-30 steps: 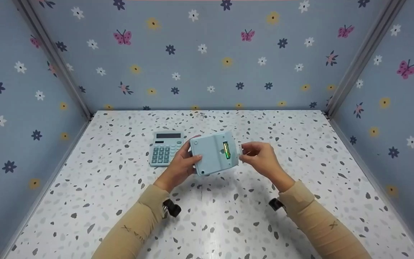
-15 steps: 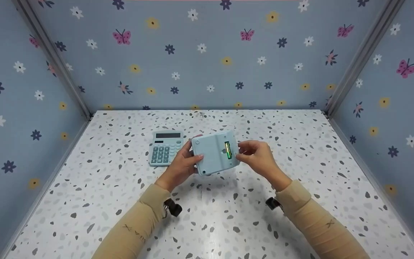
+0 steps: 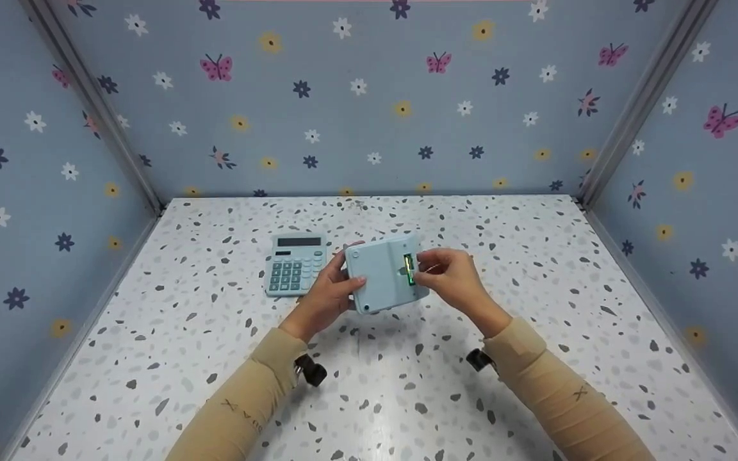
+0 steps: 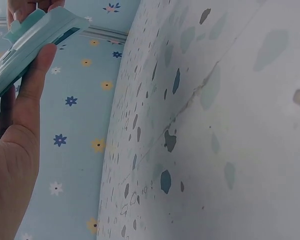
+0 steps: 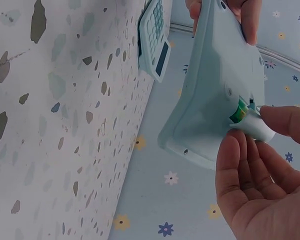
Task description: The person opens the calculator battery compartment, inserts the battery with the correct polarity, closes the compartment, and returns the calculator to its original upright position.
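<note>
My left hand point(image 3: 329, 296) grips a light blue calculator point(image 3: 378, 275) by its left edge, thumb over its back, which faces up. A green and gold battery point(image 3: 409, 269) lies in the slot on that back. Between the thumb and fingers of my right hand point(image 5: 270, 175) is a small light blue battery cover point(image 5: 257, 125), held against the calculator at the slot. The cover partly hides the battery in the right wrist view. Mostly covered by my right fingers in the head view, the cover stands tilted off the back in the left wrist view.
A second light blue calculator point(image 3: 295, 266) lies face up on the speckled white table point(image 3: 369, 397), left of the held one. Blue flowered panels point(image 3: 356, 115) border the table at the back and on both sides.
My right hand has moved left with the battery cover, from beside the calculator's right edge to the battery slot. The held calculator has shifted slightly right in my left hand.
</note>
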`<control>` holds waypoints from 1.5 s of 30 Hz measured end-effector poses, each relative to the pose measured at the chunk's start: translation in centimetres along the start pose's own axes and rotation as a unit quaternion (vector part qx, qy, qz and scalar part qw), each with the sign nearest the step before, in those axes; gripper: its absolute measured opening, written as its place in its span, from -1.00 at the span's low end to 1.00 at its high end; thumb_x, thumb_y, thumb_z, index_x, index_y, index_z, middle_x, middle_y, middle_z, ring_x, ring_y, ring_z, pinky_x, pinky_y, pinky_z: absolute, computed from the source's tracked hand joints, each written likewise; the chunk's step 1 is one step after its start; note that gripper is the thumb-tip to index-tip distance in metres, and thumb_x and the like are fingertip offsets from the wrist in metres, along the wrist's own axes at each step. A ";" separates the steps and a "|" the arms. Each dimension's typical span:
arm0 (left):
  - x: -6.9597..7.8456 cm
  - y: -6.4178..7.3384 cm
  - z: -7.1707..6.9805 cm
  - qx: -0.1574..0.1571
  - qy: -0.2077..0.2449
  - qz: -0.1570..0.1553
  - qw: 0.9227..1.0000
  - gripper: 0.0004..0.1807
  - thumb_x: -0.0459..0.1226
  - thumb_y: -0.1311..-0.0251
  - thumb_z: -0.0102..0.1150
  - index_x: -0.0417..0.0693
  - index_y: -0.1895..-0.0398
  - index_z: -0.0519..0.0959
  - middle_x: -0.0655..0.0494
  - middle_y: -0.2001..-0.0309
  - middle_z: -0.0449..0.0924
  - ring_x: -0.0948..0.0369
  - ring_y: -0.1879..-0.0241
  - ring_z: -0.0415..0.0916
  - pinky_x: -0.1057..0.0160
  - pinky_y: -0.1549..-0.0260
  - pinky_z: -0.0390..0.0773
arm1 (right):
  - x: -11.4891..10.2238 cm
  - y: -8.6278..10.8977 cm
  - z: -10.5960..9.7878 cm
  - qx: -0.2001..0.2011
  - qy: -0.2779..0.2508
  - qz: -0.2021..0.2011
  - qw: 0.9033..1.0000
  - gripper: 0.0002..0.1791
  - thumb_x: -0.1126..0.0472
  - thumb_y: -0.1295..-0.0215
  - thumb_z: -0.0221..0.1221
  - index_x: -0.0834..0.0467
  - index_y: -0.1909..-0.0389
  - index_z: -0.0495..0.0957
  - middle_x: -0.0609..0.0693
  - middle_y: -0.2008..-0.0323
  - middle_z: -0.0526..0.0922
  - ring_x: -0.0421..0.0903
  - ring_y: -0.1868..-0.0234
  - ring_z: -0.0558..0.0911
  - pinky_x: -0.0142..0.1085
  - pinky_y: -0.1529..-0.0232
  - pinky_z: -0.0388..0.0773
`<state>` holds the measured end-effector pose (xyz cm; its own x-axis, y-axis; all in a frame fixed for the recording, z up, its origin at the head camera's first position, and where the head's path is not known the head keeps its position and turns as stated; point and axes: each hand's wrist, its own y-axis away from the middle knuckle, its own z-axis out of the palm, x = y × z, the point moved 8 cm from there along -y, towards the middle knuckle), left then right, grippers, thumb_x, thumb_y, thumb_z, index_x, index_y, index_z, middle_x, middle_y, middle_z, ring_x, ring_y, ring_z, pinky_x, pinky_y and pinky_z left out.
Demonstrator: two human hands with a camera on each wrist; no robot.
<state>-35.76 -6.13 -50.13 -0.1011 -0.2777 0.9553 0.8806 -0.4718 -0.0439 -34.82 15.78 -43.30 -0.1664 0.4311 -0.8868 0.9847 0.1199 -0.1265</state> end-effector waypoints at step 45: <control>-0.5 0.1 0.2 0.000 -0.020 -0.006 1.000 -0.16 -0.35 -0.58 0.15 0.22 -0.79 0.05 -0.14 -0.58 0.32 -0.08 -0.40 0.48 -0.20 -0.16 0.71 | 0.4 -0.6 0.8 0.023 0.039 0.038 0.998 -0.86 0.40 -0.21 0.47 0.26 0.21 0.77 0.12 0.29 0.79 -0.08 0.25 0.70 -0.22 0.17 0.75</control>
<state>-35.51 -5.86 -50.52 -0.0925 -0.2391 0.9666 0.8800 -0.4739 -0.0330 -35.38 15.15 -43.92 -0.0919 0.5053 -0.8580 0.9958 0.0437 -0.0810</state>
